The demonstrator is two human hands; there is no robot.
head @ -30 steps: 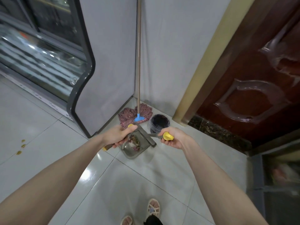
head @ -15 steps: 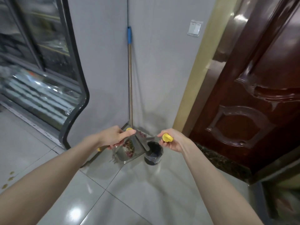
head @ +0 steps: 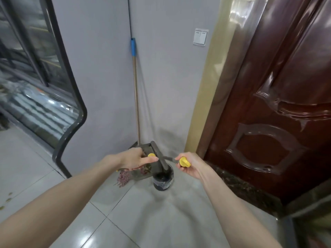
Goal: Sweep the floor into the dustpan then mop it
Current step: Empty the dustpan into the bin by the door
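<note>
One dustpan point(head: 147, 150), one brush point(head: 160, 156), one mop point(head: 136, 104) (in corner).

Grey walls point(head: 170, 86) met glossy floor tiles point(head: 152, 221) — dark door point(head: 277, 86) right of the right hand point(head: 189, 166), glass cabinet point(head: 35, 97) left of the left hand point(head: 134, 161).

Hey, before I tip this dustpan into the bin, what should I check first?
1. Left hand grips the dustpan handle: ok.
2. Right hand grips the brush: ok.
3. Debris sits in the dustpan: ok.
4. Bin mouth open: ok.
5. Dustpan lip over the bin: cannot tell.
6. Mop leaning in the corner for later: ok.
</note>
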